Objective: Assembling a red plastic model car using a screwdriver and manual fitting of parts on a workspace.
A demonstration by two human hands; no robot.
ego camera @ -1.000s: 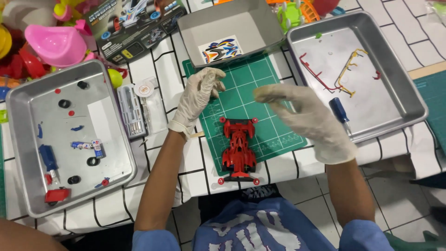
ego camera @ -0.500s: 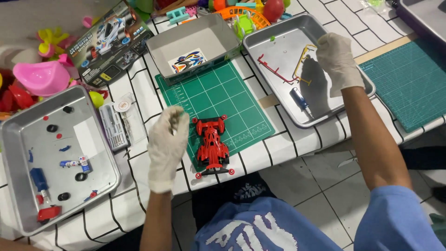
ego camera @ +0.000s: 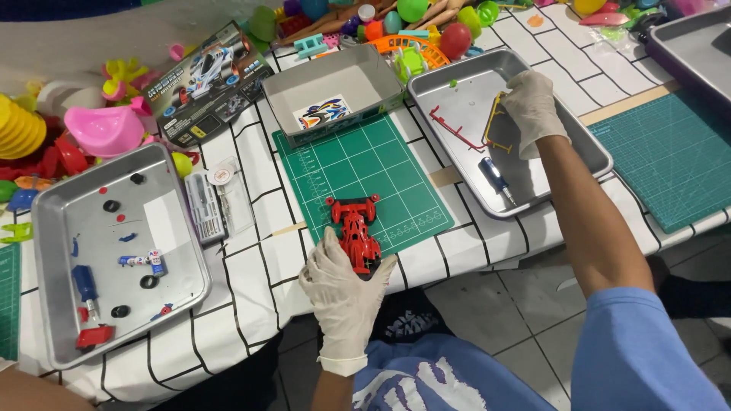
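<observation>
Hands: gloved left hand (ego camera: 344, 293) clenched around the rear of the red plastic toy race car chassis (ego camera: 357, 233); gloved right hand (ego camera: 531, 109) reaches into the far metal tray, its grip pinching the yellow plastic parts frame (ego camera: 496, 122).
Car location: on the green gridded cutting mat (ego camera: 365, 179) at the near edge of the counter (ego camera: 251, 259), nose pointing away from the person.
Doing it well: my judgement is to keep the chassis pinned flat on the mat and lift the thin frame by its outer bar, so it neither bends nor snags the red plastic parts frame (ego camera: 455, 129) just beside it.
Counts: two parts frames and one blue-handled screwdriver (ego camera: 495, 179) in the right metal tray (ego camera: 590, 148); one left metal tray (ego camera: 46, 251) holding four small black wheels (ego camera: 112, 205); one grey cardboard box lid (ego camera: 335, 84).
</observation>
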